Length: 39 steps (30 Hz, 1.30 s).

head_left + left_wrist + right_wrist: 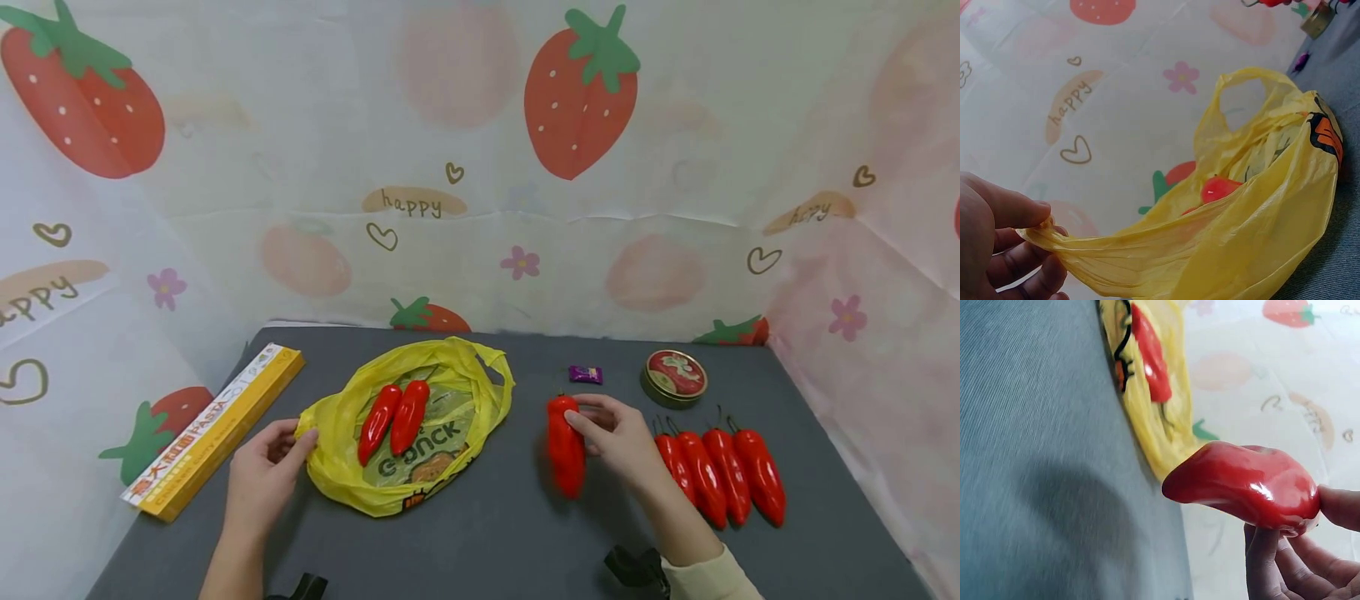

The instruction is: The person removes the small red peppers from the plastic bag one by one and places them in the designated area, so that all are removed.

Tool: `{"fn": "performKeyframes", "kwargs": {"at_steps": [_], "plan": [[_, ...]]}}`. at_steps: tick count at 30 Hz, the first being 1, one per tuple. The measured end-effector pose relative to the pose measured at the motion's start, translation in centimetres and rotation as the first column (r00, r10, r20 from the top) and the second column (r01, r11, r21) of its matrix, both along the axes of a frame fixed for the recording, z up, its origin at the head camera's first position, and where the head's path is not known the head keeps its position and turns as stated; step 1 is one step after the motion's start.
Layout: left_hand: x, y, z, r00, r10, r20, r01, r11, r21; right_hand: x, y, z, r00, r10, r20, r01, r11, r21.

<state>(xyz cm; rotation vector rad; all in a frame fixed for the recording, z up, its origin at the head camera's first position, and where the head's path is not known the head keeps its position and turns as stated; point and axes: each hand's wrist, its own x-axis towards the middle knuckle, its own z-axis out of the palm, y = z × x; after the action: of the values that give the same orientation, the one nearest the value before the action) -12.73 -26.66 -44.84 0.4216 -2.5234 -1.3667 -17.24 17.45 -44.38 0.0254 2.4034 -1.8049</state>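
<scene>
My left hand [262,479] pinches the left edge of a yellow plastic bag [341,483], and the left wrist view shows the film stretched toward finger and thumb. Two red chili peppers [408,417] lie inside the open bag. Right of the bag, my right hand [611,433] holds another red chili pepper [564,450] by its stem end, raised over the table with its tip downward. In the right wrist view this glossy pepper [1241,484] is gripped between thumb and fingers, apart from the bag.
Several red peppers [723,475] lie in a row at the right, beside my right forearm. Behind them stands a round tin [675,377]. A small purple wrapped piece [586,374] lies at the back. A long yellow pasta box [217,433] lies at the left of the dark table [480,550].
</scene>
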Motion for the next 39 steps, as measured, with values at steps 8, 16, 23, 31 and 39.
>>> {"fn": "performKeyframes", "kwargs": {"at_steps": [8,16,23,31,39], "plan": [[-0.1,0.1,-0.2,1.000,-0.003,0.004,0.003,1.000,-0.009,0.5,2.8,-0.3,0.999,-0.048,-0.006,0.049,0.993,0.107],[-0.1,0.1,-0.2,1.000,-0.002,-0.018,0.001,1.000,-0.019,1.0,5.2,-1.3,0.996,-0.082,-0.020,0.085,0.968,0.236],[0.0,0.2,-0.1,1.000,-0.006,-0.006,0.006,1.000,-0.019,1.4,6.8,-1.8,0.996,-0.080,-0.048,0.091,0.944,0.317],[0.0,0.3,0.0,1.000,-0.012,0.011,0.012,1.000,-0.019,1.8,7.2,-2.6,0.991,-0.062,-0.115,0.108,0.888,0.446],[0.0,0.3,0.0,1.000,-0.004,0.008,0.004,1.000,-0.021,2.2,6.4,-2.9,0.978,-0.037,-0.207,0.159,0.775,0.612]]}}
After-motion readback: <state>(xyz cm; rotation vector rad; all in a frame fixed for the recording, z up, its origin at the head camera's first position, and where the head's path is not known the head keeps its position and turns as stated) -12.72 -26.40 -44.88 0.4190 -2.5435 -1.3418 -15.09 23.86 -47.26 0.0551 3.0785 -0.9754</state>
